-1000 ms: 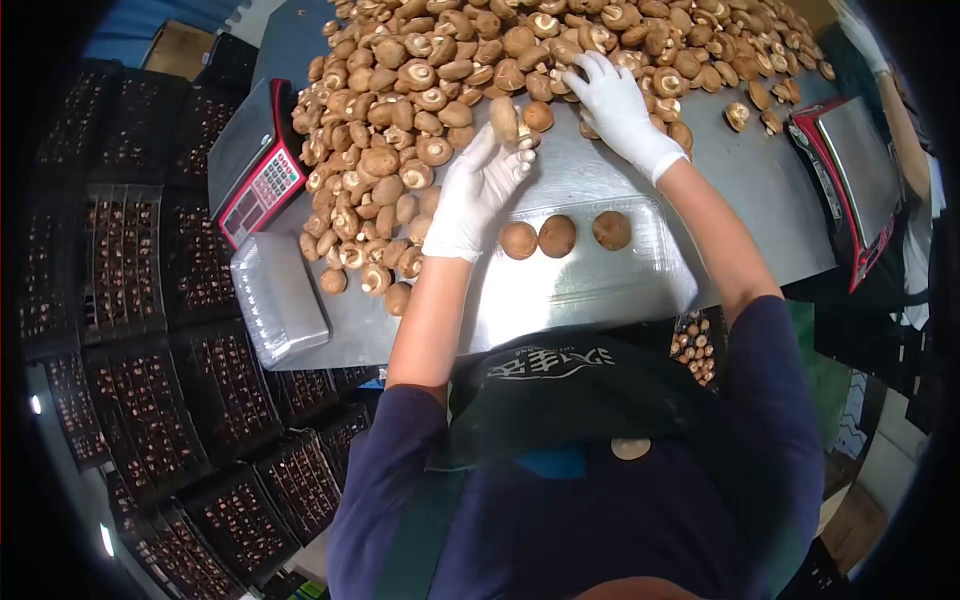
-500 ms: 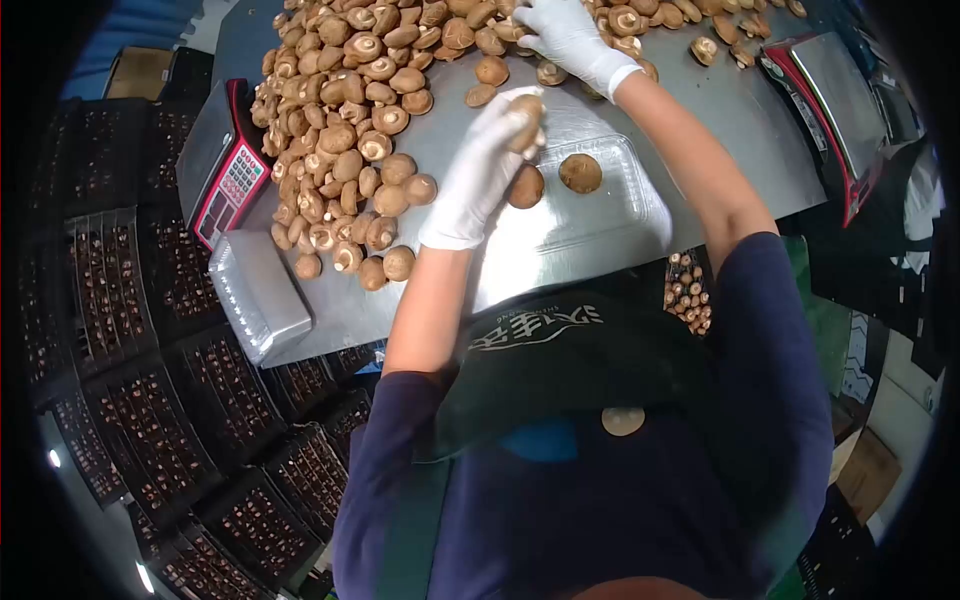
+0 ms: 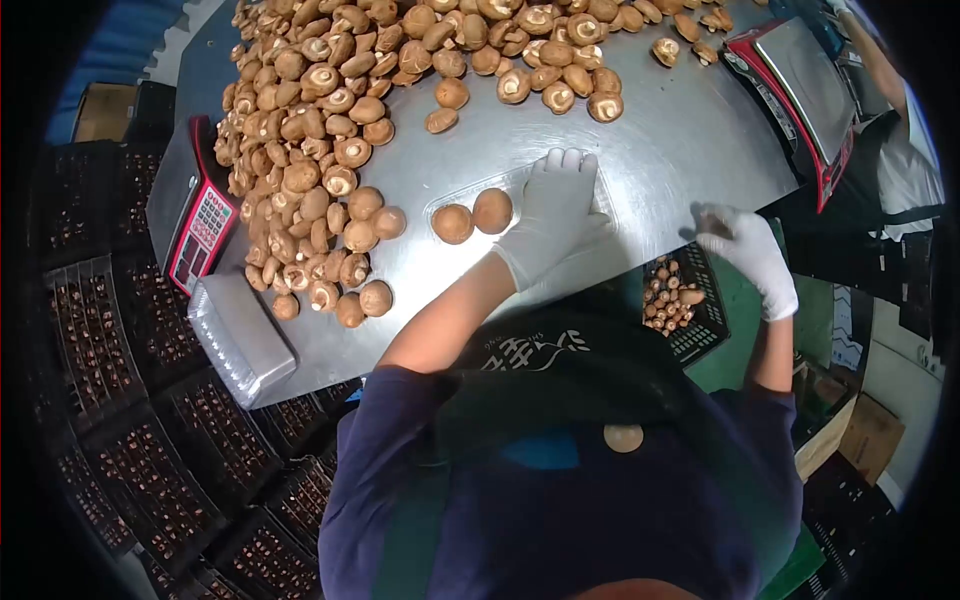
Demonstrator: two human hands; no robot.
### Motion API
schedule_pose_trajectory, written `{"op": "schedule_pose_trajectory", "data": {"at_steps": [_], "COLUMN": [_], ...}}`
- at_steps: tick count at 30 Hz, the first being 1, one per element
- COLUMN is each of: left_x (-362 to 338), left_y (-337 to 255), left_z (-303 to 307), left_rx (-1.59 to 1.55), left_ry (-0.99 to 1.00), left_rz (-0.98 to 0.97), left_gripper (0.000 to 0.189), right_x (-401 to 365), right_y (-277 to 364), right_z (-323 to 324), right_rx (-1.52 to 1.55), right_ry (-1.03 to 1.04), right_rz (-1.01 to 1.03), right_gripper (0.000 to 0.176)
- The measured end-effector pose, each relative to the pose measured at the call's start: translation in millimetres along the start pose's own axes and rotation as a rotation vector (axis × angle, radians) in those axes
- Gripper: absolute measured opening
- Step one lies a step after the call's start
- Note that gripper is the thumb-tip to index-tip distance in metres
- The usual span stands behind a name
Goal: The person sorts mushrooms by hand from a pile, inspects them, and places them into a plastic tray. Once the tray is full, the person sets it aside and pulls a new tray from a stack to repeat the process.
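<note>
Over the clear plastic tray [image 3: 610, 205] on the metal table, my left hand [image 3: 555, 215] in a white glove is palm down, fingers close together and bent over. What lies under its palm is hidden. Just left of it, two brown shiitake mushrooms [image 3: 472, 217] sit cap up in the tray. My right hand [image 3: 748, 250], also gloved, is past the table's near edge, thumb and fingers apart, with nothing visible between them. Below and left of it stands a black crate [image 3: 705, 325] with small mushrooms [image 3: 668, 300] in it.
A large shiitake pile [image 3: 320, 130] covers the table's far left. Red scales stand at the left [image 3: 205, 225] and right [image 3: 790, 95]. Stacked clear trays [image 3: 240, 340] lie at the near left corner. Another person's arm [image 3: 880, 65] is at upper right. Mushroom-filled crates [image 3: 140, 460] stand lower left.
My right hand has moved from the pile to beyond the near edge, by the crate. My left hand has come down over the tray. Another mushroom now shows in the tray's left side.
</note>
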State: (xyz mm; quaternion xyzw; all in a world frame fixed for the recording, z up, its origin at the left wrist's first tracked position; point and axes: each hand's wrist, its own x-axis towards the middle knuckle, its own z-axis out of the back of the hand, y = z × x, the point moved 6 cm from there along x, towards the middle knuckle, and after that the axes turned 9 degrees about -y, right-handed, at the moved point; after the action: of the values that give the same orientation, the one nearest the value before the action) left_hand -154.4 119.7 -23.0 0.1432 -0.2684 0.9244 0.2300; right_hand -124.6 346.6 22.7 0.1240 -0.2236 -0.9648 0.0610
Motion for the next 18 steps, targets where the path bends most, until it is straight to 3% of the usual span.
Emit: {"op": "schedule_pose_trajectory", "data": {"at_steps": [3,5,6,8,10,14,16,17,18], "left_x": [19,34,52,70,85,86,71,65,58], "left_y": [17,48,61,89,110,121,124,120,113], "left_z": [18,16,22,12,-3,7,21,29,34], "left_rx": [-0.199,-0.063,0.026,0.222,0.344,0.198,-0.669,-0.665,-0.954], "left_ry": [-0.133,-0.401,-0.293,-0.333,-0.069,-0.02,-0.029,-0.022,-0.026], "left_rz": [0.138,-0.003,0.112,0.096,0.194,0.175,0.51,0.515,0.544], "left_gripper": [0.041,0.036,0.035,0.042,0.038,0.042,0.046,0.046,0.047], "right_x": [48,86,105,128,153,156,146,147,137], "right_y": [1,14,26,52,55,45,24,15,24], "right_z": [-7,-21,-27,-38,-59,-64,-72,-86,-77], "right_rx": [0.177,-0.035,-0.052,-0.015,-0.119,-0.059,0.736,1.053,1.316], "right_ry": [-0.38,-0.598,-0.594,-0.683,-0.613,-0.628,-0.432,-0.252,-0.207], "right_rz": [0.051,0.207,0.177,0.132,0.037,0.038,-0.031,-0.027,0.002], "right_gripper": [0.035,0.037,0.041,0.044,0.045,0.051,0.054,0.056,0.053]}}
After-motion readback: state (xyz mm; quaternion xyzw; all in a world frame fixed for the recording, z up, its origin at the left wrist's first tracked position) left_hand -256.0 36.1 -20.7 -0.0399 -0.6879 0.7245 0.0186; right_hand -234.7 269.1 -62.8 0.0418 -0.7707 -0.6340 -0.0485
